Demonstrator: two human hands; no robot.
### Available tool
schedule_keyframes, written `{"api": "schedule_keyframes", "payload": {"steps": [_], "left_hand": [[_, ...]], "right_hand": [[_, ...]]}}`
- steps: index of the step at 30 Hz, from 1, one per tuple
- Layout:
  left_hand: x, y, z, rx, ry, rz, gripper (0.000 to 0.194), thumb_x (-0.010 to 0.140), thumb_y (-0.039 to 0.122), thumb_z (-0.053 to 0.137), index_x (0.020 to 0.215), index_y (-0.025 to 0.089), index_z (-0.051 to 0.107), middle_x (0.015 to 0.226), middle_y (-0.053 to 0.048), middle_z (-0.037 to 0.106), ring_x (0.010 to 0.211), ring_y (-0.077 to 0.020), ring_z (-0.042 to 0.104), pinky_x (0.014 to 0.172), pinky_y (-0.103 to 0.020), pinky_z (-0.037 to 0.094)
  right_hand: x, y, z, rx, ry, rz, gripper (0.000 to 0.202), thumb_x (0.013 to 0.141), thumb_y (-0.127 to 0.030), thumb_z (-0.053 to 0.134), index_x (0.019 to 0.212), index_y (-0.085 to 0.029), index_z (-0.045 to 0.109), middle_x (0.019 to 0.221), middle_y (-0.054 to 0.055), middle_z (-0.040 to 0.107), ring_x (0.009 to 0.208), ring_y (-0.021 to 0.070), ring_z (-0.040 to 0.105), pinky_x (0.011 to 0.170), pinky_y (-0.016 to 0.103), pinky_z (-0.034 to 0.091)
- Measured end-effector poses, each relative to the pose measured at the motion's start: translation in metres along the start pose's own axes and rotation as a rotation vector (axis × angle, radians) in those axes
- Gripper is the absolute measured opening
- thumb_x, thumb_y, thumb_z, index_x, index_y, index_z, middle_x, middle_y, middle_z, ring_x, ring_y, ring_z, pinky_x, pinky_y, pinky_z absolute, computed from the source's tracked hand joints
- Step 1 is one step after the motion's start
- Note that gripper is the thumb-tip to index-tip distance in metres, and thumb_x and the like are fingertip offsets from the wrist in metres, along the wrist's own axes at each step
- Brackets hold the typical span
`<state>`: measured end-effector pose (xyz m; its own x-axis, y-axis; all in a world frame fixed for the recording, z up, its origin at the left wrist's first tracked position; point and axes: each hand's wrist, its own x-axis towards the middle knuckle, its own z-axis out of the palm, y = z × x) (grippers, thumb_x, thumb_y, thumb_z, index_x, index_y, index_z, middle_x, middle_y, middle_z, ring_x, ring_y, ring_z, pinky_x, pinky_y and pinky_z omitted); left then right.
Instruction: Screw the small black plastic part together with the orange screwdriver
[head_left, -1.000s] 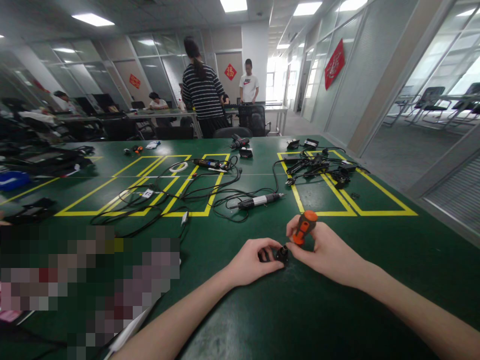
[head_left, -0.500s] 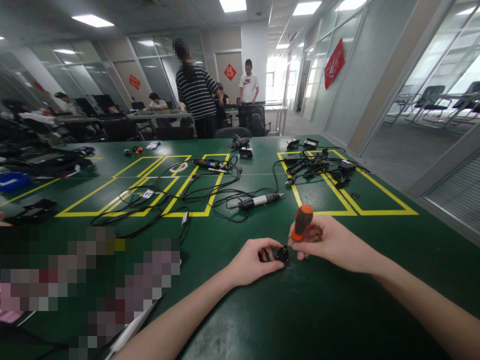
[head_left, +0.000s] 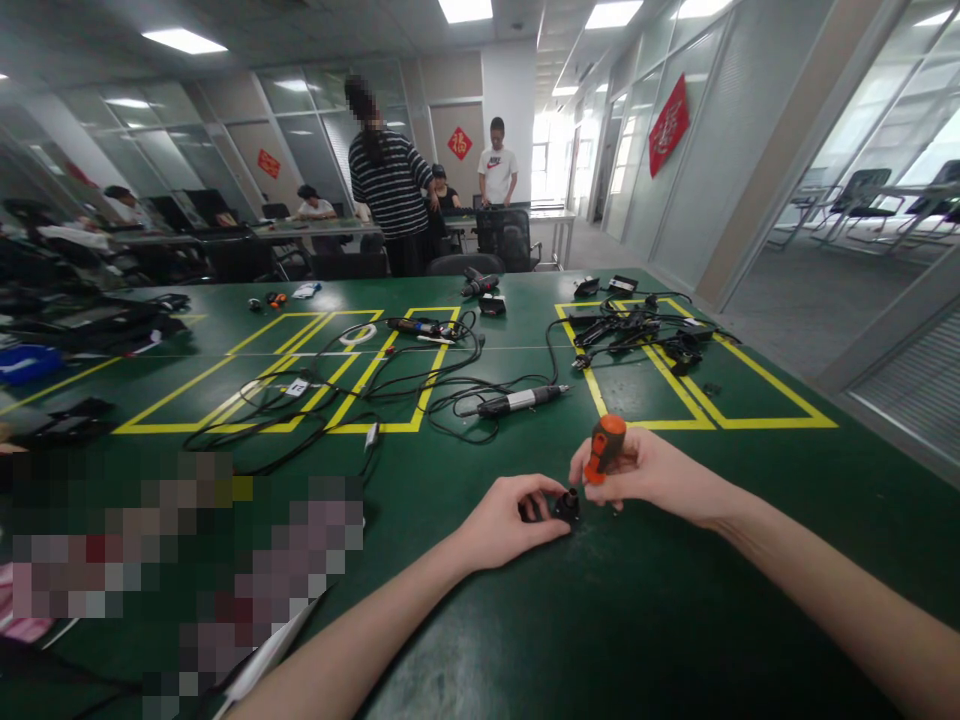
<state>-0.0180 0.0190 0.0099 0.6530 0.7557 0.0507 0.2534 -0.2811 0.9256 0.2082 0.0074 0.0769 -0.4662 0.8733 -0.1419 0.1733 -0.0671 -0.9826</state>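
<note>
Two bare hands at work on a green counter [head_left: 675, 620]. At the centre of the frame, slightly below the middle, the left hand [head_left: 514, 525] rests on the surface, its grip curved with thumb and forefinger closed about a small black fitting [head_left: 568, 506]. The fitting stands on the counter with a short round collar uppermost. To its right, the right hand [head_left: 649, 475] has its grip closed round the lower part of an orange-and-grey screwdriver [head_left: 606, 445]. The handle rises above the fingers and leans slightly to the right; whether the blade touches anything cannot be told from here. The right fingertips lie just beside the fitting.

Beyond the hands, near the middle of the frame, lies a grey-and-black electric screwdriver [head_left: 523, 401], with looped black cables around it. A second powered driver [head_left: 424, 328] lies farther back, near a white ring [head_left: 358, 335], and a cordless drill [head_left: 478, 284] sits at the counter's far side. Right of centre, a heap of black cables and parts [head_left: 619, 328] spreads across yellow tape outlines [head_left: 776, 424]. In the background, a person in a striped top [head_left: 391, 180] and a person in a white T-shirt [head_left: 497, 175] stand.
</note>
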Motion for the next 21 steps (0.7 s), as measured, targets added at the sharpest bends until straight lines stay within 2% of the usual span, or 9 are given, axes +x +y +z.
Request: {"api": "schedule_keyframes", "payload": {"steps": [3, 5, 7, 10, 15, 21], "left_hand": [[0.000, 0.000, 0.000, 0.008, 0.004, 0.006, 0.032, 0.079, 0.027, 0.075, 0.109, 0.016, 0.070, 0.080, 0.001, 0.066, 0.069, -0.0108, 0.059, 0.065, -0.022, 0.045], [0.000, -0.001, 0.000, 0.010, 0.005, 0.008, 0.034, 0.079, 0.028, 0.075, 0.110, 0.016, 0.070, 0.081, 0.001, 0.066, 0.069, -0.0111, 0.059, 0.065, -0.022, 0.045], [0.000, -0.003, 0.000, 0.011, 0.003, 0.013, 0.035, 0.080, 0.029, 0.075, 0.111, 0.016, 0.069, 0.082, 0.000, 0.067, 0.070, -0.0115, 0.059, 0.065, -0.022, 0.045], [0.000, -0.006, 0.001, 0.019, 0.000, 0.026, 0.034, 0.081, 0.031, 0.074, 0.111, 0.016, 0.068, 0.083, -0.001, 0.068, 0.070, -0.0122, 0.060, 0.066, -0.023, 0.046], [0.000, -0.008, 0.001, 0.036, 0.001, 0.027, 0.036, 0.081, 0.031, 0.074, 0.113, 0.016, 0.068, 0.084, -0.001, 0.068, 0.072, -0.0129, 0.061, 0.067, -0.024, 0.047], [0.001, -0.006, 0.001, 0.055, 0.000, 0.018, 0.036, 0.081, 0.032, 0.073, 0.113, 0.016, 0.067, 0.079, 0.000, 0.066, 0.069, -0.0122, 0.059, 0.067, -0.024, 0.046]], "right_hand": [[0.003, 0.005, -0.003, 0.093, -0.036, -0.013, 0.023, 0.076, -0.030, 0.081, 0.087, -0.013, 0.070, 0.080, 0.004, 0.071, 0.059, 0.0109, 0.061, 0.059, 0.026, 0.052], [0.004, 0.008, -0.001, 0.170, -0.046, -0.029, 0.026, 0.077, -0.029, 0.081, 0.094, -0.014, 0.068, 0.083, 0.005, 0.072, 0.061, 0.0128, 0.064, 0.060, 0.027, 0.053], [0.002, 0.011, 0.005, 0.252, -0.035, -0.048, 0.029, 0.079, -0.028, 0.080, 0.100, -0.016, 0.065, 0.085, 0.005, 0.073, 0.064, 0.0138, 0.066, 0.061, 0.027, 0.053], [-0.004, 0.018, 0.017, 0.326, 0.007, -0.089, 0.026, 0.081, -0.027, 0.079, 0.100, -0.017, 0.064, 0.083, 0.003, 0.072, 0.065, 0.0113, 0.062, 0.062, 0.024, 0.050], [-0.014, 0.031, 0.030, 0.309, 0.135, -0.149, 0.023, 0.074, -0.026, 0.084, 0.087, -0.016, 0.068, 0.077, 0.002, 0.070, 0.062, 0.0101, 0.056, 0.058, 0.023, 0.045], [-0.013, 0.040, 0.035, 0.276, 0.213, -0.248, 0.020, 0.087, -0.035, 0.072, 0.087, -0.015, 0.069, 0.075, 0.002, 0.066, 0.056, 0.0105, 0.056, 0.057, 0.026, 0.045]]}}
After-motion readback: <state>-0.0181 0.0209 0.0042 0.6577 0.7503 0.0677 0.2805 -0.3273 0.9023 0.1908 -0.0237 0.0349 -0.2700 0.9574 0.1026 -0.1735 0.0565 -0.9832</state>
